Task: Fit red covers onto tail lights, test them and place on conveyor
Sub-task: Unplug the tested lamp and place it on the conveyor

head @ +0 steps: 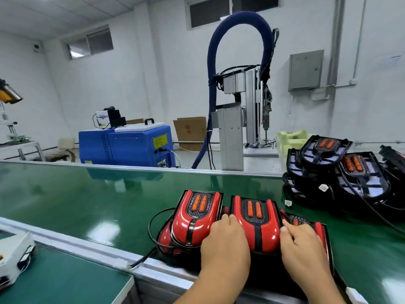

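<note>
Red glossy covers sit on three tail lights that lie side by side on the green conveyor belt (pixel 87 198), close to its near edge. Head view, the only one supplied: the left tail light (pixel 197 216) rests tilted on top of a further red unit (pixel 164 238), which shows beneath it. The middle tail light (pixel 256 224) lies just beside it, and the right tail light (pixel 306 222) is largely covered by a hand. Each shows paired orange lenses at its far end. The left hand (pixel 225 242) lies palm down over the gap between the left and middle units, fingers extended and close together, touching both. The right hand (pixel 304 246) lies palm down on the right unit, fingers spread, thumb against the middle unit's right edge. Neither hand is seen curling round a piece. A black cable (pixel 153 220) loops from the left unit toward the belt's near rail. A stack of uncovered tail lights (pixel 350 176), black-framed with orange lenses, stands on the belt to the right, well apart from the hands. Beyond the belt stand a blue machine (pixel 127 145), a metal column machine (pixel 232 132) with an arched blue hose (pixel 219 40), and a grey wall cabinet (pixel 305 70). At lower left, a white device (pixel 13 253) sits on a green worktop (pixel 54 281).
</note>
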Tool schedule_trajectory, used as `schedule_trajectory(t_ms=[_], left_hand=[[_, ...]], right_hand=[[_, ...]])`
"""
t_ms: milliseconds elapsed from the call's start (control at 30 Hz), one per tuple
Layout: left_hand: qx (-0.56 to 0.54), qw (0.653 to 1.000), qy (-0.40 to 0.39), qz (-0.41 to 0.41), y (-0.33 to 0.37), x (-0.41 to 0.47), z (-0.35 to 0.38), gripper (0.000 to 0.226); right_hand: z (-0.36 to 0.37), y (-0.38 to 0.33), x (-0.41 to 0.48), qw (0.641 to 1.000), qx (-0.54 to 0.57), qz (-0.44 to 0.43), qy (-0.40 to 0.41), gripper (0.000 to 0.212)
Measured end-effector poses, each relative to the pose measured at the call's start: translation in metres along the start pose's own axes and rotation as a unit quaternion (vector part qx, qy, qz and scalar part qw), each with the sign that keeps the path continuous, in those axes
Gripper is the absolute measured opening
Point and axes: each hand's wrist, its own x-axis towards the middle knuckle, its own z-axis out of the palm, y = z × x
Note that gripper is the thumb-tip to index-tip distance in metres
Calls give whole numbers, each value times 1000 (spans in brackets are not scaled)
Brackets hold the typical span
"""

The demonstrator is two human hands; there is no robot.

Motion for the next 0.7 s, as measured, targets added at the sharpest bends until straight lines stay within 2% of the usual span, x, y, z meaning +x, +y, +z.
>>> schedule_trajectory(t_ms=[100,200,300,367,467,533,700], left_hand=[[21,999,22,24,-6,-4,-8,37],[34,998,39,24,-19,-12,-26,38],[44,997,63,12,-41,-25,-51,23],[43,995,88,-10,-64,-37,-70,10],[64,989,126,-53,-105,-55,-93,8],[78,982,151,-87,-135,-70,-107,12],[97,956,210,-180,-206,-116,-142,23]], right_hand=[[-1,0,0,1000,20,1,1,35],[-8,-10,0,997,52,5,57,31],[-11,-35,-6,991,52,-18,125,32],[-4,-59,-11,989,55,-49,124,37],[15,-102,-21,987,64,-120,81,38],[31,-136,-32,981,79,-177,24,36],[90,-229,-94,937,141,-298,-117,40]])
